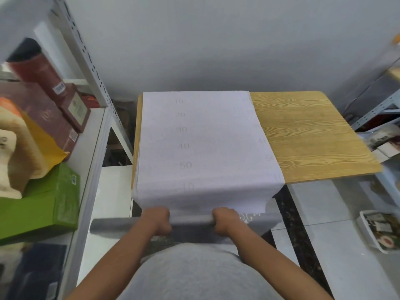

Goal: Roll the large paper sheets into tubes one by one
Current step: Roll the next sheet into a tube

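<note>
Paper sheet [203, 144]: we are gripping its rolled near edge, fingers of left hand [157, 219] and right hand [225, 220] curled around it; most is lying unrolled on the surface [307, 135].

Taking the wooden table [307, 135] as landmark, its right half lies bare, leaving open room for a hand there and over the tiled floor [337, 224] to its right. The white paper sheet [199, 144] covers its left half and hangs over the near edge. Close on the table's left a white shelf rack [95, 87] with stacked boxes [43, 118] hems that side, and the wall [194, 44] closes the far edge.
</note>
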